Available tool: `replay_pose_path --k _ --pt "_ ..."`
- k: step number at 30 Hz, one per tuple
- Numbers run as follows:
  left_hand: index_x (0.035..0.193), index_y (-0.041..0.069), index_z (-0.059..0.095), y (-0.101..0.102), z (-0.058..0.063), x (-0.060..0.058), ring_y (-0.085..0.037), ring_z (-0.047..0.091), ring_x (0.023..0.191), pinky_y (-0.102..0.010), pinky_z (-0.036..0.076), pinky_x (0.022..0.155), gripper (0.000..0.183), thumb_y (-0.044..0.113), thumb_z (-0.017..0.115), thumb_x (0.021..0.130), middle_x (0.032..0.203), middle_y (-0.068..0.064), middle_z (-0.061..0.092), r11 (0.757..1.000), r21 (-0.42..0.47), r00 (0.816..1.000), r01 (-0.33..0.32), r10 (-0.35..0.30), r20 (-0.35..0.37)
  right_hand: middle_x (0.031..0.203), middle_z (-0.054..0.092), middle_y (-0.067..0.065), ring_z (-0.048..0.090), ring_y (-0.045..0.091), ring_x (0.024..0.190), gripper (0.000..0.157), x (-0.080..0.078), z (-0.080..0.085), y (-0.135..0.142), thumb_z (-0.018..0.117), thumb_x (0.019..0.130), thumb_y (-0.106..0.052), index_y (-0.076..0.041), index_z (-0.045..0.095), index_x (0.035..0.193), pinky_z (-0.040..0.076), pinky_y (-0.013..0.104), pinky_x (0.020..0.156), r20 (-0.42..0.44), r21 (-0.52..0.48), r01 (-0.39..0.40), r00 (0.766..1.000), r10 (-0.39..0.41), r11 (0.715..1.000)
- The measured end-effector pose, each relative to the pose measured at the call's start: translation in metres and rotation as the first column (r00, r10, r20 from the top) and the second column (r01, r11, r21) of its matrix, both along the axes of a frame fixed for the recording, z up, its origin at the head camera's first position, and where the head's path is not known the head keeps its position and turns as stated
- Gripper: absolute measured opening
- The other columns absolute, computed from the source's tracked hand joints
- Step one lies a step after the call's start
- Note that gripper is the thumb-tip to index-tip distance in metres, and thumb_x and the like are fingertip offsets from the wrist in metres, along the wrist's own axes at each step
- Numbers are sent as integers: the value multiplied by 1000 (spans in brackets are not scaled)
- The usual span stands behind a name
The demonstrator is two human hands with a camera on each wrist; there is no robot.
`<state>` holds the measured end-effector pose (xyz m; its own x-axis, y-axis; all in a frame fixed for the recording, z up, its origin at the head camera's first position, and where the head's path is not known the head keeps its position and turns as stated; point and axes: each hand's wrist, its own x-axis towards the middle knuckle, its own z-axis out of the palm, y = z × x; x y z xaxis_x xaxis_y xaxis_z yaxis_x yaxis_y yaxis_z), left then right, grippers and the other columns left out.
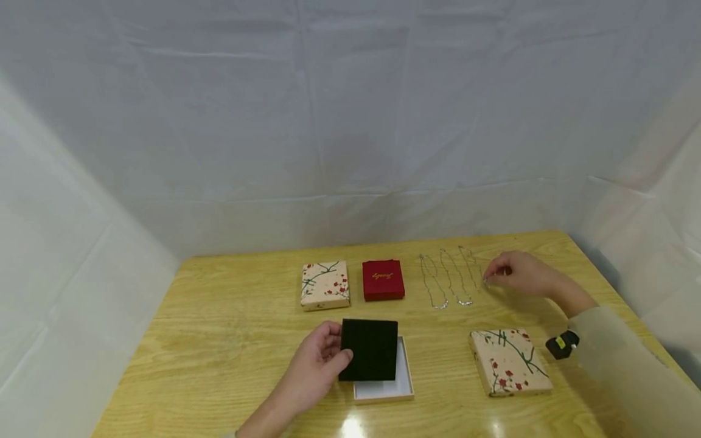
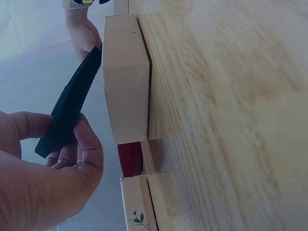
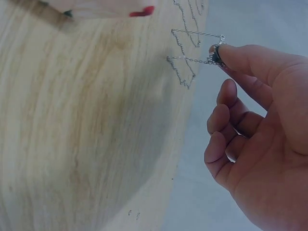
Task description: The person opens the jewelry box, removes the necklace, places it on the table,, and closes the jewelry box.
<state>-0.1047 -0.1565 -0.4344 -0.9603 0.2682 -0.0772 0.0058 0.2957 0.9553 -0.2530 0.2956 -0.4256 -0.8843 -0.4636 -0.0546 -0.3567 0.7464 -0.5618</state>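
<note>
My left hand (image 1: pixel 319 359) holds a thin, square black pad (image 1: pixel 372 350) by its left edge, thumb on top and fingers underneath. Below the pad sits a shallow white box base (image 1: pixel 383 390), partly covered by it. In the left wrist view the pad (image 2: pixel 72 103) is tilted, pinched by the left hand (image 2: pixel 57 187). At the right, my right hand (image 1: pixel 520 275) pinches a silver chain necklace between thumb and forefinger. The right wrist view shows this necklace (image 3: pixel 197 60) hanging partly lifted from the table, its end at the fingertips of the right hand (image 3: pixel 269 110).
More silver necklaces (image 1: pixel 435 283) lie side by side left of my right hand. A red jewelry box (image 1: pixel 383 280) and a flower-patterned box (image 1: pixel 325 285) stand at the back. A flower-patterned lid or box (image 1: pixel 510 363) lies front right on the wooden table (image 1: pixel 230 340).
</note>
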Motion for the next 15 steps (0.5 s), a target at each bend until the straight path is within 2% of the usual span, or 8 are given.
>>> replay_pose_path --k 7,15 --pt "126 -3 58 0 -1 0 -23 61 105 -39 53 96 31 10 68 100 110 -9 71 1000 3 1000 -1 1 4 109 70 2 61 18 92 9 0 -7 3 72 102 -13 -14 81 104 53 38 76 35 -9 -21 999 22 1000" --pt "127 -4 57 -2 -2 0 -25 61 109 -48 51 101 33 12 68 100 112 -10 70 1000 -15 1000 -2 2 -7 107 69 2 61 18 93 6 4 -15 2 74 100 -13 -14 80 100 54 36 78 91 -35 -34 995 37 999"
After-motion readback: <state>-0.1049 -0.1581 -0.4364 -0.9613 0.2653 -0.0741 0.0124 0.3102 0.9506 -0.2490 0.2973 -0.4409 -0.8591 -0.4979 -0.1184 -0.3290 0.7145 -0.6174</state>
